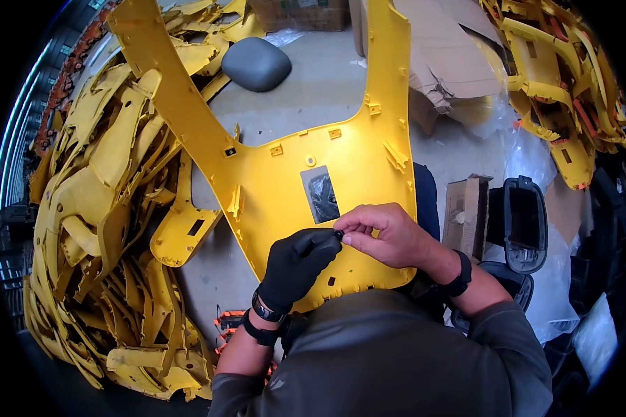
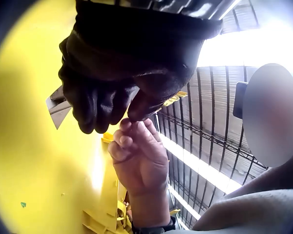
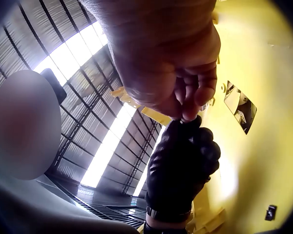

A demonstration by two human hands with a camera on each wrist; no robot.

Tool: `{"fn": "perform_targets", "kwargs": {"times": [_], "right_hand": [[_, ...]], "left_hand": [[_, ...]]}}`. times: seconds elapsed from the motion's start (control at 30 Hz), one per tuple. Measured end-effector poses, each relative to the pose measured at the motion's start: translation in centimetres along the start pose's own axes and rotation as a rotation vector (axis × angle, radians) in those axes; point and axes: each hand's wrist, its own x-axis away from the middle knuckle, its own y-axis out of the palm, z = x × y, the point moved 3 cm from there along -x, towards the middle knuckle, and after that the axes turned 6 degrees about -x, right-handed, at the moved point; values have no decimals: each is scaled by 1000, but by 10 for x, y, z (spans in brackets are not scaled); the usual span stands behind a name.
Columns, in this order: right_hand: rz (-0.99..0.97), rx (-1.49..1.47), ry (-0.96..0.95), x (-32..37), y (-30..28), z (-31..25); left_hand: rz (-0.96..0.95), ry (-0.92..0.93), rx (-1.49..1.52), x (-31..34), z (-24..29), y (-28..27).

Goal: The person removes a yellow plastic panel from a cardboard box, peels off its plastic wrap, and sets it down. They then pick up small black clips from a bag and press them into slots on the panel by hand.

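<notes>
In the head view my left hand (image 1: 295,267), in a black glove, and my bare right hand (image 1: 386,236) meet fingertip to fingertip. Between them both pinch a small black part (image 1: 339,235), mostly covered by the fingers, so its exact kind cannot be told. Below the hands lies a large yellow plastic panel (image 1: 271,187) with two long arms reaching away and a rectangular opening near its middle. A small dark clip (image 3: 270,212) sits on the panel surface in the right wrist view.
Yellow panels (image 1: 97,187) are heaped on the left, with more yellow parts (image 1: 542,62) at the far right. A grey rounded piece (image 1: 256,64) lies on the floor ahead. To the right stand a cardboard box (image 1: 466,215) and a black frame-like part (image 1: 525,226).
</notes>
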Motion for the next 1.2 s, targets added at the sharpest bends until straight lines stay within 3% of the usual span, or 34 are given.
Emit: {"fn": "perform_targets", "kwargs": {"times": [0.4,0.5,0.6,0.73,0.8,1.03,1.2], "right_hand": [[-19,60,-151,-1,14,5],[2,125,-250,-4,17,7],[15,221,-336,-7,16,5],[-26,477,-426,-10,17,0],[-54,566,-456,-12,21,-2],[-123,830,-448,-6,28,-2],[-168,854,-276,-5,12,7]], "left_hand": [[-75,-127,344,5,-19,8],[-94,-77,426,5,-20,10],[-101,63,309,5,-23,9],[-116,-121,462,5,-28,11],[-112,-123,471,6,-27,10],[36,-176,203,3,-28,10],[192,-184,205,5,-25,1]]}}
